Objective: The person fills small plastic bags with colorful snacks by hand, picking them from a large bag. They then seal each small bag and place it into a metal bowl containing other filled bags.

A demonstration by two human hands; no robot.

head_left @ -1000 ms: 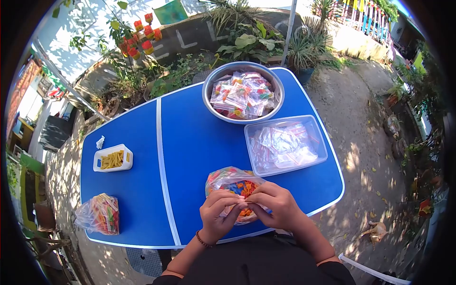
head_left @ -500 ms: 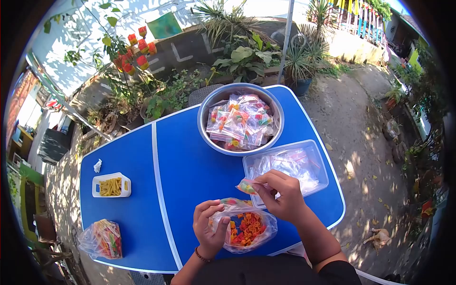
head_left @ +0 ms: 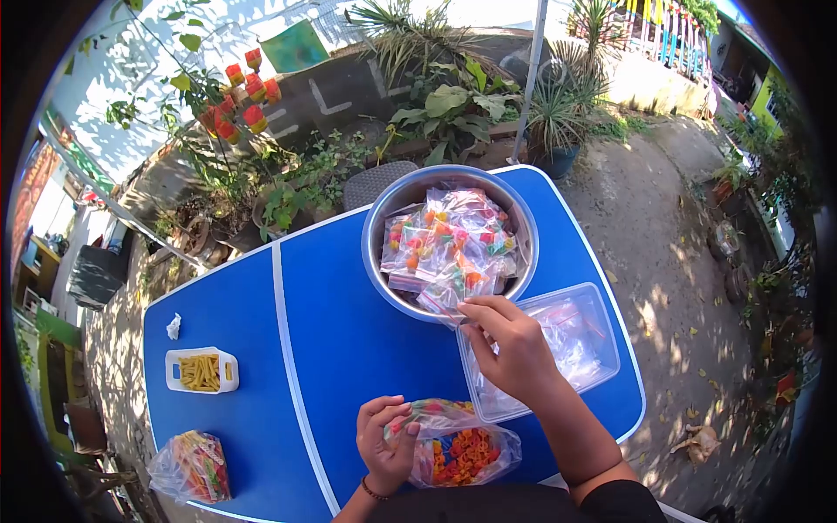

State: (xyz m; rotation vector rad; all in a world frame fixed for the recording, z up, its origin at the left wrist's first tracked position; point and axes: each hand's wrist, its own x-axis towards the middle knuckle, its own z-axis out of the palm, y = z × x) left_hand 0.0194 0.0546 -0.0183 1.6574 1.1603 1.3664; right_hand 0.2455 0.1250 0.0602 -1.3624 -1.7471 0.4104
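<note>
My right hand (head_left: 507, 344) pinches the edge of a small zip bag (head_left: 445, 302) at the near rim of the metal bowl (head_left: 377, 270). Colourful pieces show inside the heap of similar small packets (head_left: 458, 231) filling the bowl. Down at the table's near side, my left hand (head_left: 386, 444) has its fingers curled at the side of a clear plastic bag (head_left: 510, 449), with film between thumb and fingers. Orange and red flower-like pieces (head_left: 466, 455) lie in that opened bag. Below my right wrist is a clear plastic tub (head_left: 608, 349) of flat, transparent zip bags (head_left: 571, 340).
On the left of the blue folding table (head_left: 227, 296) stand a white basket (head_left: 202, 386) of yellow sticks, a crumpled white scrap (head_left: 173, 327) and a tied bag (head_left: 190, 468) of colourful pieces. Potted plants and a low wall lie beyond; a cat (head_left: 697, 444) rests on the ground at right.
My right hand has carried the small filled zip bag up from above the tub's left edge to the bowl's rim. The left hand stays by the plastic bag; the whole view has shifted slightly.
</note>
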